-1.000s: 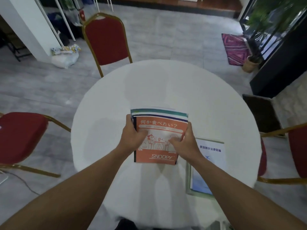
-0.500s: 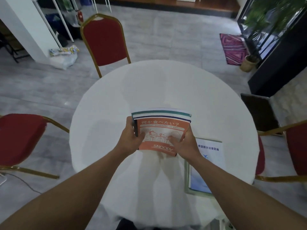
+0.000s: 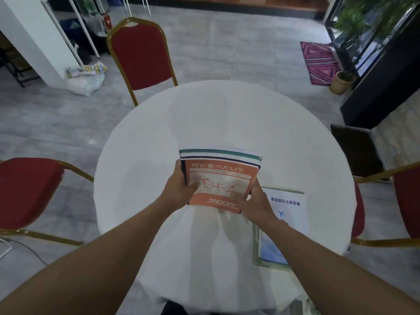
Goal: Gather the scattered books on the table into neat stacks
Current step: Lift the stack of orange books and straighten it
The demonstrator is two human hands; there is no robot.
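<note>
A stack of books (image 3: 221, 178) topped by an orange Snoopy book is tilted up off the round white table (image 3: 227, 123), near its middle. My left hand (image 3: 179, 189) grips the stack's left edge with the thumb on the cover. My right hand (image 3: 254, 203) grips its lower right corner. Edges of a dark blue and a teal book show behind the orange one. A white and blue book (image 3: 286, 214) with an aeroplane mark lies flat on the table to the right, partly hidden by my right forearm.
Red chairs with gold frames stand around the table: one at the far side (image 3: 141, 55), one at the left (image 3: 27, 189), one at the right (image 3: 404, 201). A dark mat (image 3: 356, 148) and a potted plant (image 3: 345, 80) are on the floor to the right.
The stack lay flat on the table a second ago; both hands have lifted it and tilted its near edge up. The white and blue book has not moved.
</note>
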